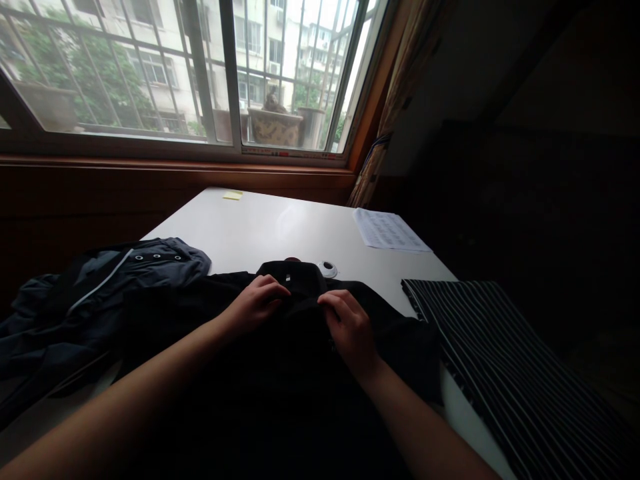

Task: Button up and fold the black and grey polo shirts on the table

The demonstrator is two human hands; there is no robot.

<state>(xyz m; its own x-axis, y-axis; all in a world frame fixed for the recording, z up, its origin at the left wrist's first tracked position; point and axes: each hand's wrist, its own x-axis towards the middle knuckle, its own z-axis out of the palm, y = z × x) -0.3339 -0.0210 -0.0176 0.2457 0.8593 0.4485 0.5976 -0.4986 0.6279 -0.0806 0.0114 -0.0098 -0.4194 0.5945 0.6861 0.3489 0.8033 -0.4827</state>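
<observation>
A black collared shirt point(295, 373) lies spread on the white table point(260, 220), its collar toward the window. At the collar's left side, my left hand point(261, 300) is closed, fingertips pinching the dark cloth. My right hand point(350, 327) grips the collar's right side between thumb and fingers. A small pale label point(288, 278) shows inside the neck. Much of the shirt's front is too dark to make out.
Dark grey-blue clothing point(100, 287) with a white zip line lies left. Striped black fabric point(490, 333) hangs over the right edge. Beyond the collar sits a white round object point(327, 269). Printed papers point(387, 229) and a yellow note point(233, 195) lie farther back, below a barred window point(230, 73).
</observation>
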